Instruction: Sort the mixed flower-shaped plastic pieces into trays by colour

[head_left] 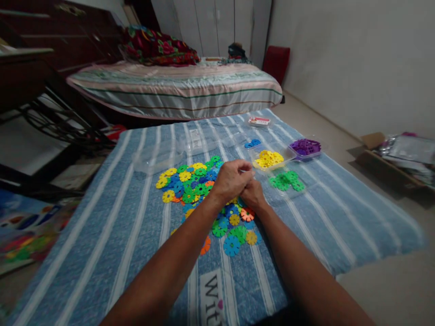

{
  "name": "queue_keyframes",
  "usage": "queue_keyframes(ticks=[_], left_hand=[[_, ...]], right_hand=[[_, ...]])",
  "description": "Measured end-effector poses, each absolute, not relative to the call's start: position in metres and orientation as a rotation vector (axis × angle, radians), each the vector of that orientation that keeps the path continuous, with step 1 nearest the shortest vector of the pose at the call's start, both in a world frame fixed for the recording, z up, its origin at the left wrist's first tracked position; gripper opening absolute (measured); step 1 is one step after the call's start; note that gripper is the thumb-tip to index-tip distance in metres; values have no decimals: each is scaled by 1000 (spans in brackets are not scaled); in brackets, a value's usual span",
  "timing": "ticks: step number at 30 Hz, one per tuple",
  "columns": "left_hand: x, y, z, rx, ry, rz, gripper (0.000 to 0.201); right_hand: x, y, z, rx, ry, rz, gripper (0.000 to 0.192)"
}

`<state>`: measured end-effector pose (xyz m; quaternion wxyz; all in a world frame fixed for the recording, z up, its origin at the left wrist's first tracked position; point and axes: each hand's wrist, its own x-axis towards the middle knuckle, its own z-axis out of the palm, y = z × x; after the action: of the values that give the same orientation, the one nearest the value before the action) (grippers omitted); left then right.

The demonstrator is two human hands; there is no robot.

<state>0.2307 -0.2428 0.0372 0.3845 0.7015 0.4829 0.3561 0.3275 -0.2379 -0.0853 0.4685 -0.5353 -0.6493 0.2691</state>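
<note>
My left hand [234, 179] and my right hand [253, 194] meet above the right side of a loose pile of flower-shaped plastic discs [190, 186]. Both have their fingers curled in and touching each other. Whatever they hold, if anything, is hidden behind the fingers. The pile mixes green, blue, yellow and orange notched discs, some lying under my wrists and between my forearms. Just right of my hands, green discs [287, 181] rest in a shallow clear container. Beyond it, yellow discs [269, 158] fill another clear tub.
Purple discs [306, 147] sit in a tub at the right, and blue discs [252, 143] in a container farther back. A clear plastic box [158, 160] stands left of the pile. Blue striped cloth [112, 194] covers the table. A bed [183, 90] is behind; a cardboard box [390, 163] is at right.
</note>
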Motion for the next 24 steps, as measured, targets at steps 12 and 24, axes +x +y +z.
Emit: queue_keyframes(ticks=[12,24], left_hand=[[124,-322,6,1899,1547,593,16],[139,-348,-9,2270,1727,31,20]], right_hand=[[328,-243,-85,-1325,-1568,603,22],[329,-246,-83,-1320,-1551,612,23]])
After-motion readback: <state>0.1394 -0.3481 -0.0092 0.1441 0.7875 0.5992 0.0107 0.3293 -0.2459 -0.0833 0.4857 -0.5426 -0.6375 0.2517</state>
